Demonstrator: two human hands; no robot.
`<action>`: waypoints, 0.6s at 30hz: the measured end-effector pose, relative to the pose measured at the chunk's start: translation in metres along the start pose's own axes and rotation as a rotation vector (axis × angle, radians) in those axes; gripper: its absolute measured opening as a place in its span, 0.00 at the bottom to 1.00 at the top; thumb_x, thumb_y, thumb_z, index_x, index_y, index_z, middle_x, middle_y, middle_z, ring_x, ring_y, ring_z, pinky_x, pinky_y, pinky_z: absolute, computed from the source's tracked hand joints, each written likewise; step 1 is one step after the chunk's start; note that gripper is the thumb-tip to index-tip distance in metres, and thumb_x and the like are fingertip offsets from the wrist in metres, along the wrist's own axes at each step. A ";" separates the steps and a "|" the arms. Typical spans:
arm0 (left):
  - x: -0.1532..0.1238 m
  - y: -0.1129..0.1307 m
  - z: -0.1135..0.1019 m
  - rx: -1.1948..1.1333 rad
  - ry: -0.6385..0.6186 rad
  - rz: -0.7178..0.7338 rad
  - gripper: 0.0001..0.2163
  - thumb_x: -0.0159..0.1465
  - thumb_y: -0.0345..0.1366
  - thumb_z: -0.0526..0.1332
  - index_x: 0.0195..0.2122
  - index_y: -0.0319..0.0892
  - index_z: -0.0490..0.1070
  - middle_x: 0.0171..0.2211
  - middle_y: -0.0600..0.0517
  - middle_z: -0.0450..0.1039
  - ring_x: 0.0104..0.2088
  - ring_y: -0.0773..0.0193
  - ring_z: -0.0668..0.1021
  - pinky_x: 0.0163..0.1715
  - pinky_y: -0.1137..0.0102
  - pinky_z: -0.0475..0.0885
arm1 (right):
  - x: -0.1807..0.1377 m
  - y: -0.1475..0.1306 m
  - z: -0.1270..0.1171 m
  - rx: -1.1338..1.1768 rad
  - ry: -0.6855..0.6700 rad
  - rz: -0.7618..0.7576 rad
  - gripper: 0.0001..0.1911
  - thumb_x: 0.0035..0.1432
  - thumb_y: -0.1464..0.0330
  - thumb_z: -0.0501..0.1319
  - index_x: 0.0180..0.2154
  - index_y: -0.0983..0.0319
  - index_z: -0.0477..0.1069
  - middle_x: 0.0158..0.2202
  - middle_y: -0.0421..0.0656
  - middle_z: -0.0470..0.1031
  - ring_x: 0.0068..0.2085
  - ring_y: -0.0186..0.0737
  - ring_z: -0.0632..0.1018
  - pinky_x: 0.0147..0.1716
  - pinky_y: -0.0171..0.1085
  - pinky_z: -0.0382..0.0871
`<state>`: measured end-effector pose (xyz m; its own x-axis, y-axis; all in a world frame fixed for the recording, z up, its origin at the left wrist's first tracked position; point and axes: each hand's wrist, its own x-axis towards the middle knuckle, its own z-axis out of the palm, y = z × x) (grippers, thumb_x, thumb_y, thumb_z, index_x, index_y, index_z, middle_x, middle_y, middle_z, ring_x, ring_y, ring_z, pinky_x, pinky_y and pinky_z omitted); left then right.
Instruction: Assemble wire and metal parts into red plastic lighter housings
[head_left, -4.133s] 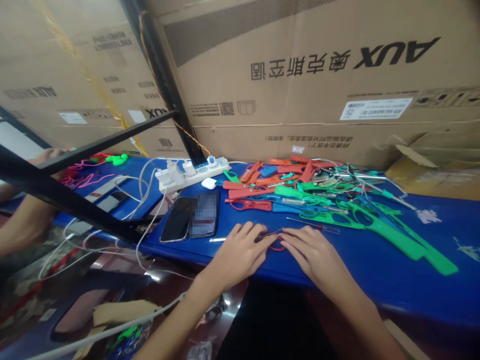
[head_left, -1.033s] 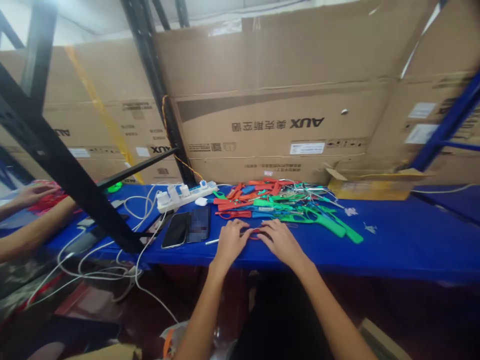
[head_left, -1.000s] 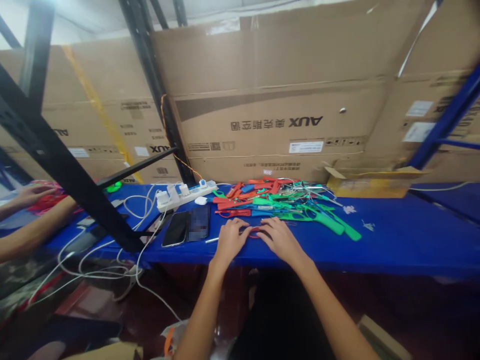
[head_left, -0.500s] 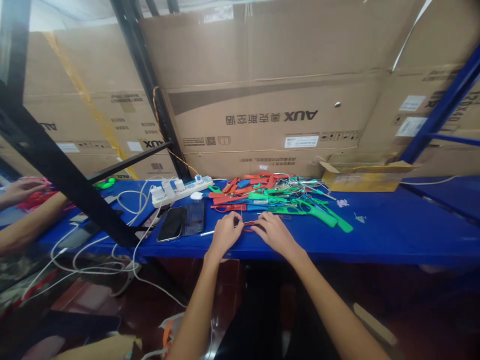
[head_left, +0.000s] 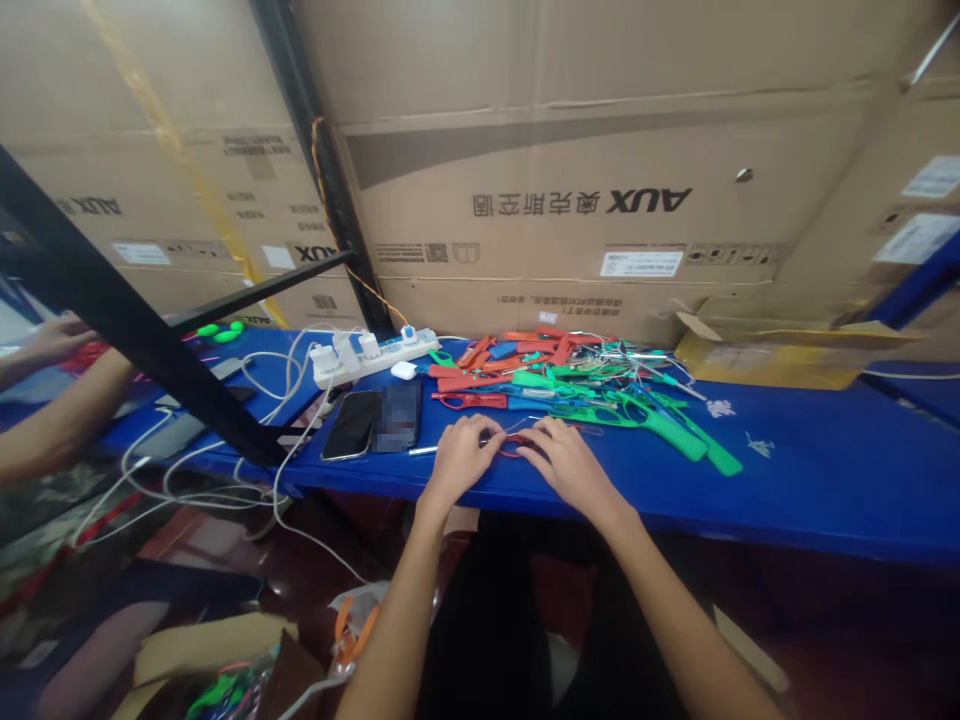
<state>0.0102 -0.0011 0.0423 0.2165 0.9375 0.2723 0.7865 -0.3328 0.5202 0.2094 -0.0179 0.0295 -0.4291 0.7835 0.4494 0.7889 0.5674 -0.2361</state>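
Blue tabletop [head_left: 840, 460] beneath, both hands [head_left: 463, 455] [head_left: 574, 462] narrowly pinch a red piece [head_left: 511, 453].

Left grip [head_left: 463, 455] and right grip [head_left: 571, 462] close together, palms down, fingers inward, forearms bare and wide apart.

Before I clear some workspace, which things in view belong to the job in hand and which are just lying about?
Likely in the job:
red part, between left hand and right hand
pile of coloured plastic parts beyond, judging by its red pieces

Seemingly just lying about:
black phone
white power strip
small white case
open cardboard box
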 end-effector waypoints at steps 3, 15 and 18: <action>-0.003 -0.001 0.001 0.014 0.023 0.000 0.05 0.70 0.36 0.61 0.39 0.46 0.76 0.39 0.54 0.80 0.44 0.59 0.78 0.45 0.64 0.67 | 0.000 0.000 -0.001 0.010 0.001 -0.019 0.15 0.73 0.63 0.54 0.51 0.59 0.76 0.45 0.48 0.75 0.45 0.46 0.76 0.45 0.43 0.70; -0.008 -0.005 0.007 0.030 0.041 0.058 0.05 0.70 0.36 0.61 0.37 0.46 0.75 0.40 0.54 0.79 0.42 0.60 0.76 0.41 0.64 0.64 | -0.002 0.004 0.007 0.001 -0.005 -0.048 0.15 0.74 0.64 0.53 0.50 0.58 0.77 0.47 0.49 0.76 0.46 0.46 0.77 0.45 0.44 0.71; -0.008 -0.005 0.006 0.024 0.019 0.063 0.05 0.71 0.35 0.61 0.38 0.46 0.75 0.40 0.55 0.79 0.42 0.59 0.76 0.41 0.64 0.64 | -0.001 0.003 0.007 -0.013 -0.017 -0.041 0.15 0.74 0.65 0.52 0.50 0.59 0.77 0.47 0.49 0.76 0.46 0.46 0.76 0.45 0.44 0.71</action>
<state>0.0080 -0.0059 0.0327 0.2551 0.9126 0.3196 0.7853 -0.3884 0.4822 0.2094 -0.0156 0.0226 -0.4686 0.7639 0.4438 0.7760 0.5960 -0.2065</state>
